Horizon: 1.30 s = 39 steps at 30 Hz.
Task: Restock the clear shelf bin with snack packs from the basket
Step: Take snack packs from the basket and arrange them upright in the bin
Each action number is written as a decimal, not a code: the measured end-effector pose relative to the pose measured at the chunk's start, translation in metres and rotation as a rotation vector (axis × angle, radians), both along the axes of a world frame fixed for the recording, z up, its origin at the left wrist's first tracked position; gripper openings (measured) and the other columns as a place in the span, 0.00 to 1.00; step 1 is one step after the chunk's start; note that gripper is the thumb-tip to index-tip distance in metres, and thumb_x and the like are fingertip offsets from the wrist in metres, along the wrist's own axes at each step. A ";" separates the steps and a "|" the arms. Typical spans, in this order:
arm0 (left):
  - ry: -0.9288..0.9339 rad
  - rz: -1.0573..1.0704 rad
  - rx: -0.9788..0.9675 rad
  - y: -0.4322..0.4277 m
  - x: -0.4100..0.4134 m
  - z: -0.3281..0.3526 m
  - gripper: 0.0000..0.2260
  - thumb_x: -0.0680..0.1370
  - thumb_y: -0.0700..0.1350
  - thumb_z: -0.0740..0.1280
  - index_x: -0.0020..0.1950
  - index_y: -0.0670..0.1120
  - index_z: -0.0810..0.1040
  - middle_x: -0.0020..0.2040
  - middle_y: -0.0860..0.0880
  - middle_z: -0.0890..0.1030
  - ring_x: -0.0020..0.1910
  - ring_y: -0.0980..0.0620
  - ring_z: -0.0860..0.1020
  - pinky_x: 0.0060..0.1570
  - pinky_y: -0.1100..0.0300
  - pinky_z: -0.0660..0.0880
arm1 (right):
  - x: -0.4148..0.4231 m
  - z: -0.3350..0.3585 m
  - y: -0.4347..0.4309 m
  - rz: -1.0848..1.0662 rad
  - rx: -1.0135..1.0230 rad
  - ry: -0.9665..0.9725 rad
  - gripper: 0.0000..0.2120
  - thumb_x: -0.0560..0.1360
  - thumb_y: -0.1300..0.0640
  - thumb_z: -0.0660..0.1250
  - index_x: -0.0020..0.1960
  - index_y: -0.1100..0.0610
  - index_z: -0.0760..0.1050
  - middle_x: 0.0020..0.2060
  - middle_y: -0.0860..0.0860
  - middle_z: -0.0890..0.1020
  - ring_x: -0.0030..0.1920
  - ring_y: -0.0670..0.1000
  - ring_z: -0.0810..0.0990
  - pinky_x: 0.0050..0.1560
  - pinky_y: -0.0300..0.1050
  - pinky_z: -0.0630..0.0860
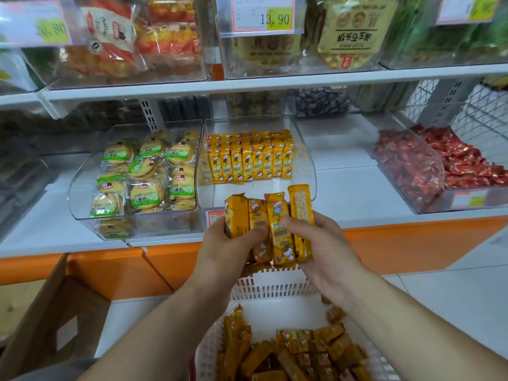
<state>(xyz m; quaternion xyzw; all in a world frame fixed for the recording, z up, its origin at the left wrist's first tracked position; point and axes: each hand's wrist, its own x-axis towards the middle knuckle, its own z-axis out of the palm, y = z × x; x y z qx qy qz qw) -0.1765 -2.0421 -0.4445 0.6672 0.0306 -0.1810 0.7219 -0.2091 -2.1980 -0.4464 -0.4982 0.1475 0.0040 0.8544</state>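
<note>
The left hand (228,243) curls its fingers round the left side of a bunch of yellow snack packs (270,224), with the thumb laid across the fronts of the two packs nearest it. The right hand (320,243) grips the other side of the same bunch, its thumb pressed on the third pack and its fingers wrapped behind the outermost one. There seem to be four packs in the bunch, though the hands may hide more. They stand upright side by side, and the rightmost shows its printed back and reaches highest.

The bunch is held in the air above the far rim of a white slotted basket (275,284) that sits low in front of the person. Loose packs (302,350) of the same yellow kind lie jumbled in the near part of the basket.

Just beyond the hands, the clear shelf bin (305,171) stands on a white shelf (371,199) with an orange front edge. Upright rows of matching packs (247,163) fill the back half of the bin. Right beside it on the left is a second clear bin (82,188) holding green-labelled biscuits (143,174). Well apart on the right, another bin holds red-wrapped sweets (406,163). The shelf above carries more clear bins and a price tag (261,16) reading 13.90. A cardboard box (55,312) stands at the lower left, beside the basket.
</note>
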 end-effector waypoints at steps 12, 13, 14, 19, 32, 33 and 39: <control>0.046 0.058 -0.034 -0.008 -0.001 -0.001 0.05 0.78 0.47 0.72 0.53 0.53 0.83 0.44 0.48 0.89 0.42 0.45 0.88 0.39 0.52 0.83 | -0.007 0.006 -0.005 0.020 0.072 -0.030 0.13 0.67 0.58 0.73 0.51 0.60 0.83 0.41 0.56 0.87 0.38 0.52 0.86 0.33 0.44 0.81; 0.046 0.059 -0.033 -0.009 -0.001 -0.002 0.05 0.78 0.49 0.72 0.54 0.53 0.83 0.45 0.48 0.89 0.43 0.45 0.88 0.39 0.52 0.83 | -0.007 0.006 -0.003 0.027 0.068 -0.045 0.13 0.68 0.59 0.73 0.51 0.60 0.83 0.40 0.56 0.86 0.37 0.52 0.86 0.33 0.44 0.81; 0.047 0.055 -0.038 -0.010 -0.002 -0.002 0.07 0.78 0.51 0.73 0.55 0.53 0.83 0.45 0.49 0.89 0.44 0.46 0.88 0.40 0.52 0.83 | -0.008 0.007 -0.002 0.036 0.065 -0.056 0.13 0.68 0.59 0.73 0.51 0.60 0.83 0.40 0.55 0.86 0.37 0.51 0.86 0.33 0.44 0.80; 0.015 -0.054 -0.063 -0.013 -0.008 0.004 0.26 0.65 0.59 0.79 0.58 0.50 0.81 0.48 0.47 0.88 0.46 0.46 0.88 0.42 0.53 0.84 | -0.004 0.006 0.002 0.043 0.008 -0.045 0.16 0.70 0.57 0.72 0.56 0.61 0.82 0.50 0.59 0.86 0.48 0.56 0.86 0.41 0.45 0.81; 0.045 0.051 -0.043 0.009 0.014 0.027 0.26 0.60 0.54 0.78 0.56 0.47 0.82 0.46 0.45 0.88 0.43 0.48 0.87 0.36 0.57 0.81 | 0.001 0.010 -0.009 0.102 0.192 0.028 0.25 0.82 0.44 0.56 0.59 0.62 0.81 0.40 0.55 0.80 0.32 0.51 0.76 0.28 0.41 0.71; 0.042 0.069 -0.052 0.013 0.016 0.030 0.27 0.60 0.53 0.78 0.57 0.47 0.81 0.47 0.45 0.88 0.44 0.48 0.87 0.34 0.58 0.81 | 0.001 0.011 -0.009 0.109 0.181 0.025 0.23 0.81 0.45 0.57 0.59 0.62 0.80 0.41 0.57 0.81 0.33 0.52 0.77 0.29 0.42 0.72; 0.032 0.099 -0.084 0.037 0.022 0.044 0.23 0.67 0.50 0.78 0.60 0.44 0.81 0.49 0.45 0.88 0.45 0.48 0.87 0.35 0.57 0.82 | 0.000 0.015 -0.003 0.109 0.003 -0.046 0.25 0.67 0.52 0.76 0.60 0.61 0.76 0.47 0.58 0.85 0.33 0.53 0.82 0.27 0.43 0.76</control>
